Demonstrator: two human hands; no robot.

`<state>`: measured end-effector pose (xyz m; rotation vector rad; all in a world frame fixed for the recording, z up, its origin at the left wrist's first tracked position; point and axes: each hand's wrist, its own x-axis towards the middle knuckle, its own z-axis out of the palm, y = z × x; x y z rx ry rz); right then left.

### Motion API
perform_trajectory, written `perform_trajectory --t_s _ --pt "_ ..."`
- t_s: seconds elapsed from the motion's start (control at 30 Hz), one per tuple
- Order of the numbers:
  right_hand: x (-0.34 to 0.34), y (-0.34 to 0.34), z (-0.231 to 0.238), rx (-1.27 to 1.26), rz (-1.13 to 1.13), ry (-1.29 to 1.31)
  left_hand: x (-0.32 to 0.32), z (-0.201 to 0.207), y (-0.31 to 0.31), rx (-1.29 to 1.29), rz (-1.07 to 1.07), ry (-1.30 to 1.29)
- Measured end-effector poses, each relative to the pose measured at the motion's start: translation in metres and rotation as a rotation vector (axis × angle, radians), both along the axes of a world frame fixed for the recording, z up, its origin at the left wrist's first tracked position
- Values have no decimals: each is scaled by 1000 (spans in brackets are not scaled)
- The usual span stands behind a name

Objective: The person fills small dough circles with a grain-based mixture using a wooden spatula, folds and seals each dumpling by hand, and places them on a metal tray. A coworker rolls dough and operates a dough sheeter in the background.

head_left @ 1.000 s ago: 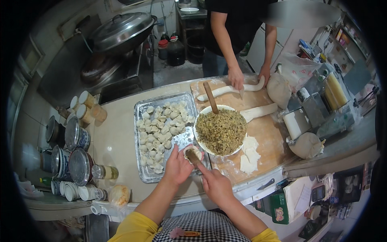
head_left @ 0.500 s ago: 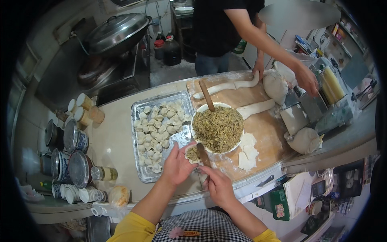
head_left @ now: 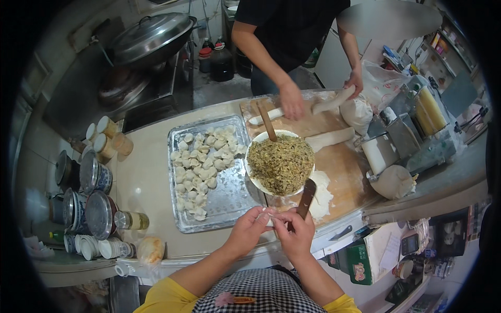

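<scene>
Between both hands, low over the table's near edge, a small white dumpling (head_left: 270, 221) is pinched, partly hidden by the fingers. My left hand (head_left: 247, 229) has its fingers closed on it from one side. My right hand (head_left: 296, 235) pinches the other side and also keeps a brown flat spatula (head_left: 308, 195), its blade pointing up. Just beyond is a white bowl (head_left: 252, 181) heaped with greenish-brown chopped filling (head_left: 279, 160), a wooden handle (head_left: 267, 122) standing in it. Left of the bowl, a metal tray (head_left: 229, 195) carries several folded dumplings (head_left: 201, 161). Dough wrappers (head_left: 321, 195) lie right of the bowl.
Across the table a person's hands (head_left: 292, 101) handle a dough strip (head_left: 334, 103). Another dough strip (head_left: 330, 139) lies on the floured board (head_left: 347, 167). A dough roller machine (head_left: 404, 138) stands right. Jars (head_left: 106, 135) and lidded pots (head_left: 100, 216) line the left.
The open filled wrapper is now folded between both hands, nearer me. The spatula has swung up and right. Opposite, the person has lifted a dough strip and reached left.
</scene>
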<state>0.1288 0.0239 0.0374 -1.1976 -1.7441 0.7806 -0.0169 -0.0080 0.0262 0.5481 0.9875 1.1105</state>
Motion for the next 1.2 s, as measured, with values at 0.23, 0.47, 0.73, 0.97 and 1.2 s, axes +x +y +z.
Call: perform_trajectory --t_s 0.23,0.47,0.73,0.97,1.2 --pt "1 3 2 191 43 -102 2 17 2 -54 -19 -299" --pt "-7 -2 13 -105 169 21 12 3 -11 154 -73 240" --pt "-5 -3 0 106 175 76 34 -1 -30 270 104 356" --pt "-2 -3 7 -10 76 140 17 -4 3 75 265 -465" --pt "8 -6 4 -287 -2 167 -6 -7 1 -23 43 -132"
